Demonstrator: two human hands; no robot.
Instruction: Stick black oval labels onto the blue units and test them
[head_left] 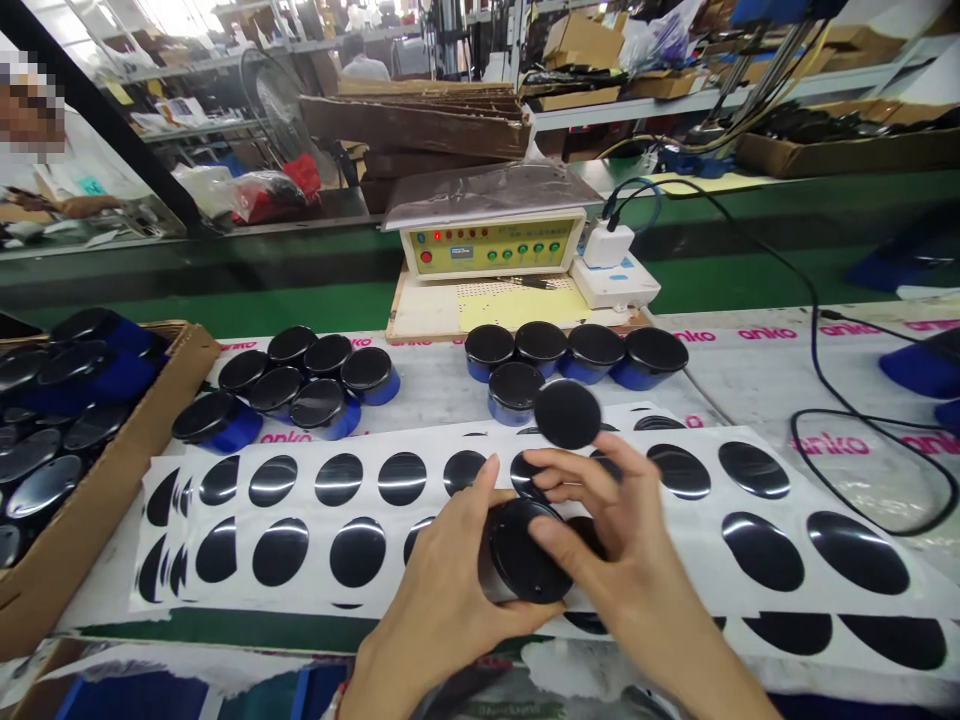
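Note:
Both my hands meet low in the middle of the view around a round black case [523, 552]. My left hand [442, 590] grips its left side, and the thumb of my right hand [622, 530] presses on its top right. A flat black disc [568, 414] sits just above my right fingers; I cannot tell whether they touch it. Beneath my hands lie white sheets [306, 482] printed or stuck with glossy black ovals. Just beyond them stand two groups of black-topped blue round cases [366, 368] [594, 352].
A cardboard tray [97, 480] full of black-and-blue cases sits at the left. A yellow-faced control box [491, 245] and a white charger [609, 245] stand behind the sheets. A black cable [816, 380] loops across the right of the bench.

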